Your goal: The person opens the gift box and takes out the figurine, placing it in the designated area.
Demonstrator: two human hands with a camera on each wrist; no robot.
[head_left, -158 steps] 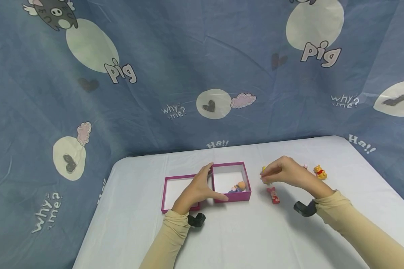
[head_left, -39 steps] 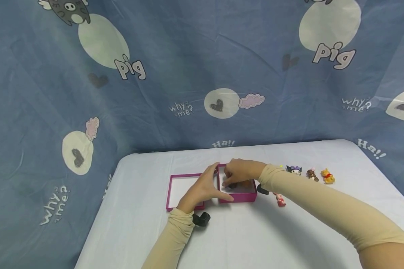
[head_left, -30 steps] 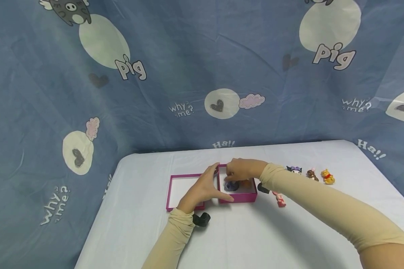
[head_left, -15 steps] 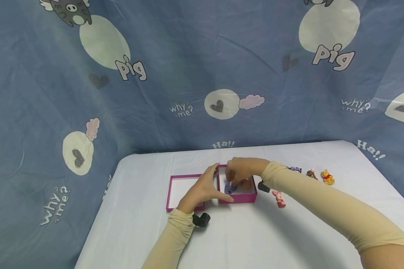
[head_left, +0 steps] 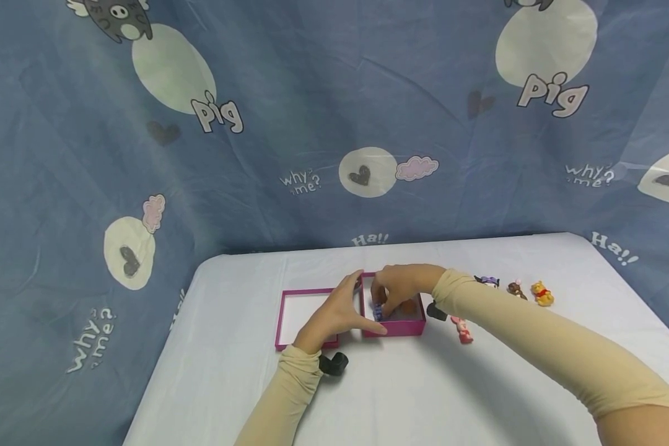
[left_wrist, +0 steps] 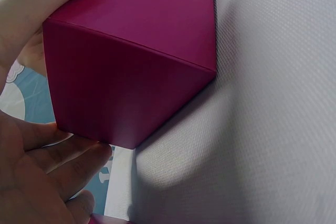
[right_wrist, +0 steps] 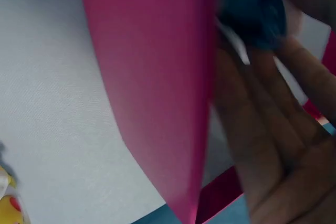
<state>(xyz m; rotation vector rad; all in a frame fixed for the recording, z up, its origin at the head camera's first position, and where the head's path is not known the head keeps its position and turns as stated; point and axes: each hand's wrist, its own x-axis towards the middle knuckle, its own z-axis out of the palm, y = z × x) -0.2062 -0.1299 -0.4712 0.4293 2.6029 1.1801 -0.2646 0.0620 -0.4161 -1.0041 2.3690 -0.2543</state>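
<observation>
From the head camera, my left hand (head_left: 334, 311) braces the magenta cardboard box (head_left: 401, 326); my right hand (head_left: 397, 285) pinches a small purple-blue toy figure (head_left: 378, 311) inside it. My left wrist camera shows my thumb and fingers (left_wrist: 63, 161) flat on the box wall (left_wrist: 131, 72). In the right wrist view, my fingers (right_wrist: 273, 103) curl round the dark figure (right_wrist: 257, 9).

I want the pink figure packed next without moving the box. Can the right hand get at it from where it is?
Probably yes. The pink figure lies in the open on the white table, just right of the magenta box. The right hand is inside that box, fingers around a purple figure, which it must release first.
</observation>
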